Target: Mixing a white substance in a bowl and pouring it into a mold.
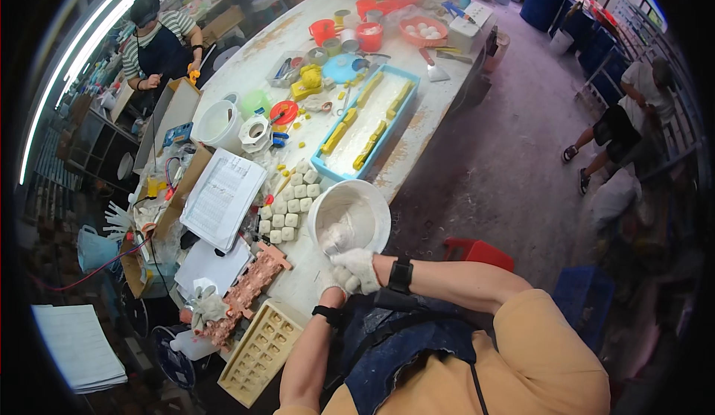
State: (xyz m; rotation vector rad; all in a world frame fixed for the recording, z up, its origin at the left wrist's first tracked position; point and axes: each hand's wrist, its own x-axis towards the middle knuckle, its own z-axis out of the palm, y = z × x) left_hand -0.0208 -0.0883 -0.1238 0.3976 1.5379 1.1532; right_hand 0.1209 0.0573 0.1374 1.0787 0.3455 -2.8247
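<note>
A white bucket stands at the near end of the worktable, with pale powder or paste inside. My right hand, in a white glove, bends over the bucket's near rim with its fingers curled. Just below it and close against it is my left hand, also gloved and closed. A blurred greyish shape shows in the bucket by the right fingers; what either hand grips is hidden. Beyond the bucket lies a light blue rectangular tray with yellow clay-like strips along its long sides.
Small off-white blocks cluster left of the bucket, beside papers. A cream mould and a pink knobbly piece lie nearer. Red cups and a scraper are farther off. Two other people are beyond the table.
</note>
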